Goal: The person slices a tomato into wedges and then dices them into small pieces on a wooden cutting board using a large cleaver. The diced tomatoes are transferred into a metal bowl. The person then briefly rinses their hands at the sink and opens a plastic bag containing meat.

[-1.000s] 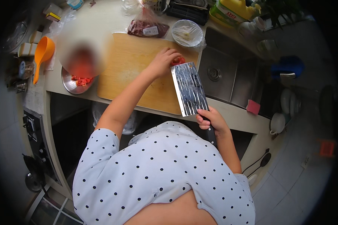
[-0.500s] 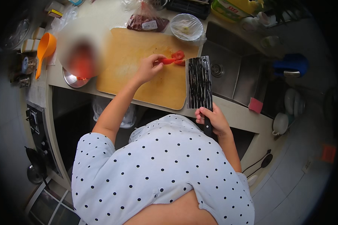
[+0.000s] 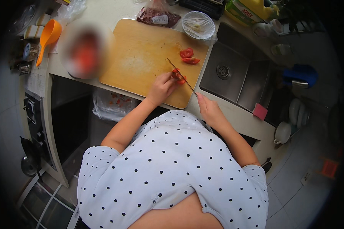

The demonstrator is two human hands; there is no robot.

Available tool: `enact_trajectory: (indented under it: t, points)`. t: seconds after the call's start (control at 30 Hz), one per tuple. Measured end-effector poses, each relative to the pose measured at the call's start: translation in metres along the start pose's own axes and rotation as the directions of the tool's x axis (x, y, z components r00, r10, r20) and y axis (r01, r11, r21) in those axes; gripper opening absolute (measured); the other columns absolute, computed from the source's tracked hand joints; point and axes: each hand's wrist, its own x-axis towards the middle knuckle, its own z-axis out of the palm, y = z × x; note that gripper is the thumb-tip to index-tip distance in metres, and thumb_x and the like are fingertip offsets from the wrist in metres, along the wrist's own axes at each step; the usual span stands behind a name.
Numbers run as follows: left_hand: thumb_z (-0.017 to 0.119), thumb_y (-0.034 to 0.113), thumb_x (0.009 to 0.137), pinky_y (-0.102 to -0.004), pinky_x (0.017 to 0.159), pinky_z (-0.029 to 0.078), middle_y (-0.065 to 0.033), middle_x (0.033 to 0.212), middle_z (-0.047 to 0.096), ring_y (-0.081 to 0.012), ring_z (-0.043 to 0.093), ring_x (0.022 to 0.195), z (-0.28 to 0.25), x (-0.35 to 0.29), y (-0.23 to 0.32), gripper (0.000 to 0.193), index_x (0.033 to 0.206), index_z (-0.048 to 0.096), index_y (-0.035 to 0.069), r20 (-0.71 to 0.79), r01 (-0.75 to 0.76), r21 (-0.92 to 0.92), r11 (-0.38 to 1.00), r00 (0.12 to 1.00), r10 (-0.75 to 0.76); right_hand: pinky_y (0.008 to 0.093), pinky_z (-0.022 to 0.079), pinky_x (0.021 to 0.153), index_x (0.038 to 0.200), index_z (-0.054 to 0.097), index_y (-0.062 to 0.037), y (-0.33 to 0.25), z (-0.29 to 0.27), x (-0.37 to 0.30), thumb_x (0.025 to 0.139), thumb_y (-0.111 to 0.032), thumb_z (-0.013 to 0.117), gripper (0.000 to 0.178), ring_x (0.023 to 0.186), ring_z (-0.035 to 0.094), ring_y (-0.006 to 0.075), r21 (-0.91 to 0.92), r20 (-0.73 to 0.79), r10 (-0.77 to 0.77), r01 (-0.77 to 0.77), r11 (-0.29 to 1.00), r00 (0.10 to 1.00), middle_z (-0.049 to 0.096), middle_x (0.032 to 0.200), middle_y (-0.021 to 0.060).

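Wooden cutting board (image 3: 141, 61) lies on the pale worktop (image 3: 103, 15) beside a steel sink (image 3: 233, 72). On its near edge the left hand (image 3: 161, 87) pins a red tomato piece (image 3: 178, 76) with curled fingers, while the right hand (image 3: 209, 110) is closed round the handle of a cleaver (image 3: 181, 76), blade edge down on the tomato. Two cut tomato slices (image 3: 189, 55) lie further back on the board.

From my remote seat, the body below the camera wears a loose white top (image 3: 172, 171) dotted all over with small dark spots. Its sleeves are short and end above the elbows, with stitched hems, so both forearms are bare. I see no watch, ring or glove on the left hand (image 3: 161, 87) or the right hand (image 3: 210, 110). The fabric wrinkles softly across the front.
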Motion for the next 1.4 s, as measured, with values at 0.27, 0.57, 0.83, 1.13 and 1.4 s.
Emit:
enact_trajectory:
  t: [0.27, 0.57, 0.83, 1.13, 1.4]
  points:
    - [0.067, 0.0, 0.073, -0.0375, 0.083, 0.048, -0.0127, 0.103, 0.059, -0.0298, 0.057, 0.096, 0.01, 0.001, -0.005, 0.022, 0.094, 0.064, 0.001, -0.038, -0.028, -0.104, 0.994, 0.999, 0.025, 0.046, 0.048, 0.071, 0.112, 0.056, -0.0006, 0.016, 0.022, 0.032, 0.098, -0.031, 0.036, 0.039, 0.081, 0.059, 0.0442, -0.137, -0.023, -0.094, 0.09, 0.986, 0.995, 0.061, 0.083, 0.0266]
    - [0.063, 0.0, 0.073, -0.037, 0.082, 0.049, -0.0127, 0.1, 0.06, -0.0296, 0.058, 0.093, 0.01, -0.014, -0.003, 0.019, 0.092, 0.065, 0.001, -0.125, -0.01, -0.017, 1.0, 0.992, 0.007, 0.0417, 0.044, 0.058, 0.091, 0.056, 0.0024, -0.023, 0.012, 0.062, 0.099, -0.033, 0.032, 0.044, 0.062, 0.051, 0.0398, -0.062, -0.031, -0.132, 0.13, 0.99, 0.991, 0.054, 0.065, 0.0214]
    - [0.058, -0.003, 0.074, -0.0365, 0.084, 0.049, -0.0139, 0.101, 0.061, -0.0299, 0.058, 0.097, 0.01, -0.012, -0.004, 0.02, 0.092, 0.066, 0.001, -0.097, -0.004, -0.105, 0.994, 0.995, -0.006, 0.0487, 0.047, 0.07, 0.111, 0.059, -0.0035, 0.009, 0.007, 0.016, 0.098, -0.031, 0.033, 0.04, 0.077, 0.059, 0.0439, -0.226, 0.053, -0.137, 0.146, 0.963, 0.989, 0.06, 0.083, 0.0269]
    - [0.059, -0.004, 0.072, -0.0358, 0.076, 0.05, -0.0122, 0.094, 0.061, -0.0289, 0.059, 0.087, 0.004, -0.013, 0.002, 0.015, 0.084, 0.065, 0.003, -0.13, -0.009, -0.089, 0.996, 0.991, -0.003, 0.0473, 0.045, 0.064, 0.094, 0.058, 0.0006, -0.026, 0.032, 0.088, 0.098, -0.031, 0.035, 0.039, 0.074, 0.056, 0.0444, -0.105, -0.005, -0.179, 0.178, 0.978, 0.984, 0.058, 0.076, 0.0265]
    - [0.059, -0.005, 0.072, -0.0365, 0.078, 0.05, -0.0114, 0.095, 0.061, -0.029, 0.059, 0.089, 0.001, -0.014, -0.001, 0.016, 0.085, 0.065, 0.0, -0.127, -0.022, -0.112, 0.993, 0.992, 0.008, 0.047, 0.044, 0.067, 0.091, 0.057, 0.0037, -0.013, -0.002, 0.014, 0.099, -0.033, 0.033, 0.044, 0.075, 0.056, 0.0453, -0.163, 0.121, -0.01, 0.029, 0.986, 0.993, 0.058, 0.078, 0.0277]
